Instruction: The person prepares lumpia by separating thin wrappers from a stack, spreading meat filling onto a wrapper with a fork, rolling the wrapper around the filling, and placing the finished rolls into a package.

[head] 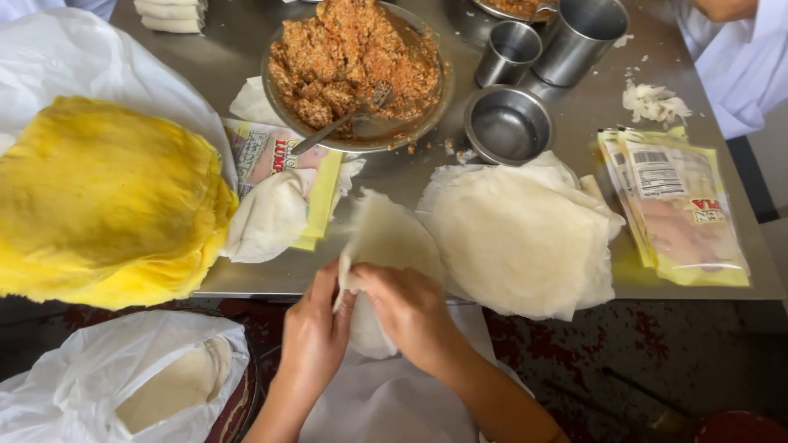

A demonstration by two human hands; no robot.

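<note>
Currently I see both hands on 1 thin white wrapper sheet (386, 246) at the near edge of the steel table (238, 49). Left hand (316, 332) pinches the sheet's left edge, fingers closed on it. Right hand (406, 312) lies over the sheet's lower part, fingers curled onto it; the 2 hands touch. Sheet looks partly folded, upper half resting on the table, lower half hanging past the edge.

Landmark = stack of white wrappers (521, 238):
- held sheet just left of it, touching its edge
- small steel bowl (507, 125) just behind it
- 2 steel cups (546, 45) further behind
- plate of minced orange-brown filling (357, 70) with a fork (345, 119), behind and left
- yellow-edged packet (677, 205) right of it
- pile of yellow sheets (103, 201) well to its left
- plastic bag holding wrappers (123, 377) below table level, far left
</note>
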